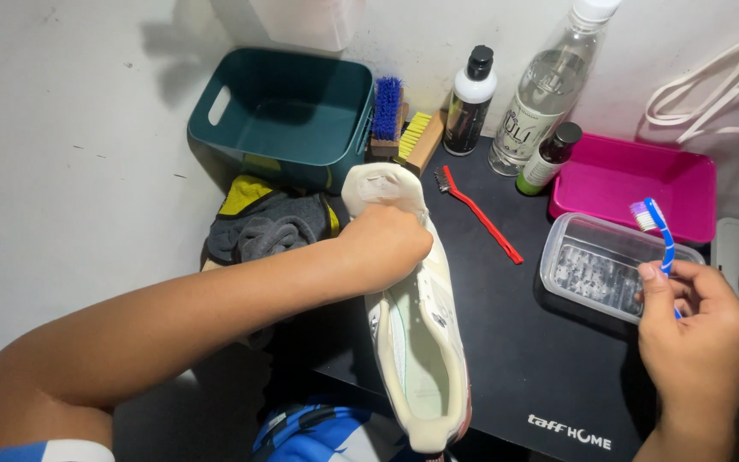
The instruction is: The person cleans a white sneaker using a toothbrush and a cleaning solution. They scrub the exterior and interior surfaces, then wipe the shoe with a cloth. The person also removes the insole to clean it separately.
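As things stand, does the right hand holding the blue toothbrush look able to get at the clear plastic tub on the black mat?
Probably yes. The right hand with the blue toothbrush hovers at the near edge of the clear plastic tub, which is open-topped with nothing lying between them.

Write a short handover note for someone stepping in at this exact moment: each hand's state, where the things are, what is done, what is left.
Left hand: gripping the cream shoe, sole side up, over the black mat.
Right hand: holding the blue toothbrush above the clear plastic tub.
Nearby: red brush, bottles, pink tray, teal basket.
Done: cannot tell how much of the shoe is scrubbed.
Left: brush is off the shoe.
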